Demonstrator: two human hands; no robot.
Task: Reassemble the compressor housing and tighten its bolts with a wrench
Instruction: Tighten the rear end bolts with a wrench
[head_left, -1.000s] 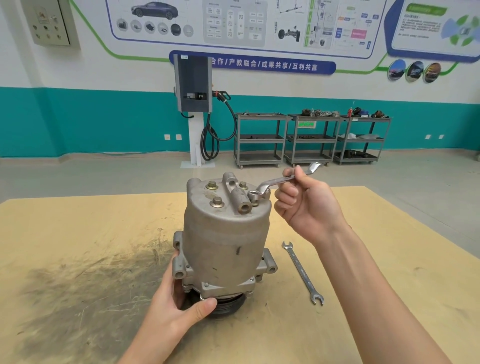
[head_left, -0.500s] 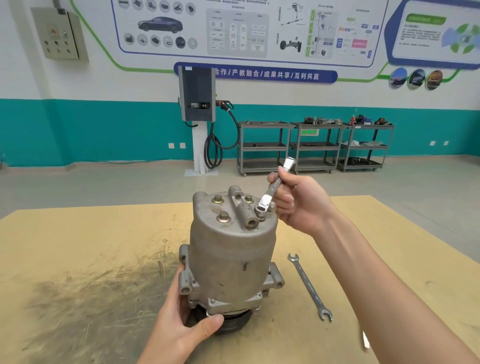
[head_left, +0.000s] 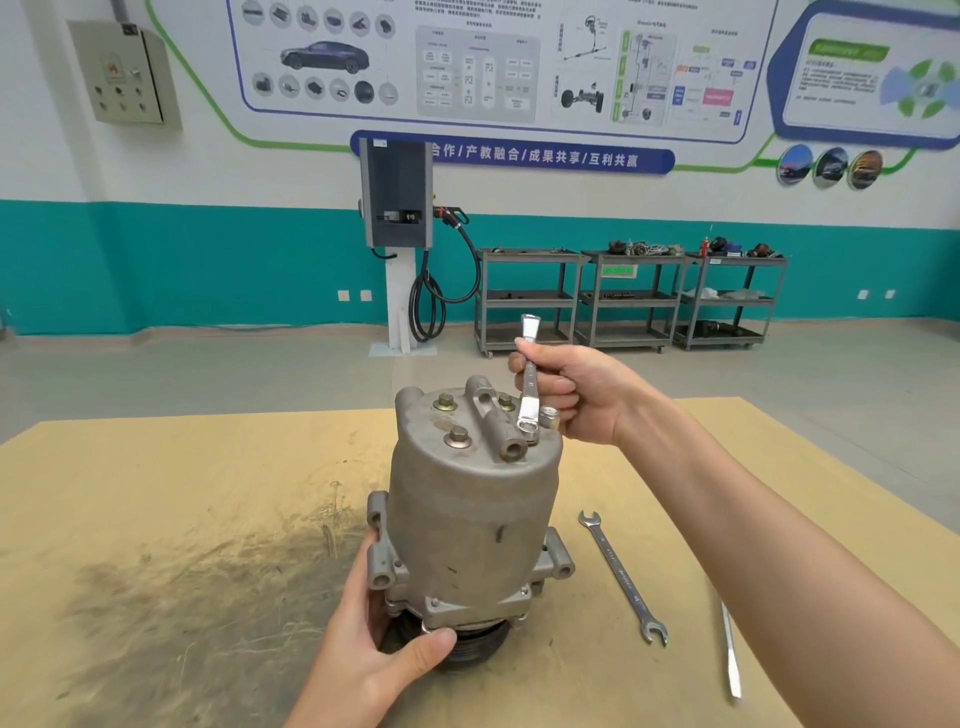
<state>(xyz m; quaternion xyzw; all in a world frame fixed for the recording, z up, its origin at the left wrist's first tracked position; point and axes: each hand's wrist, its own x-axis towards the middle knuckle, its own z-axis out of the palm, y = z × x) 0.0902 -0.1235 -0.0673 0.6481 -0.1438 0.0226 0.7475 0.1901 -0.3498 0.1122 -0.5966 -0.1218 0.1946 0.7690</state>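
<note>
The grey compressor housing (head_left: 470, 512) stands upright on the wooden table (head_left: 182, 493), pulley end down. Several bolts (head_left: 457, 435) stick out of its top face. My right hand (head_left: 571, 392) grips the shaft of a ring wrench (head_left: 528, 395), whose ring end sits over a bolt at the top's right side. The wrench handle points away from me, toward the back wall. My left hand (head_left: 374, 644) holds the housing's lower flange and pulley at the front left, thumb across the front.
An open-ended spanner (head_left: 621, 574) lies on the table right of the housing. A thin metal tool (head_left: 730, 654) lies farther right, partly under my right forearm. A dark smudge (head_left: 171, 587) marks the table's left. Shelving carts (head_left: 628, 299) and a charging post (head_left: 397, 244) stand by the far wall.
My right hand has swung the wrench handle counter-clockwise, from pointing right to pointing away from me, ring end still on the bolt. My left hand stays on the base.
</note>
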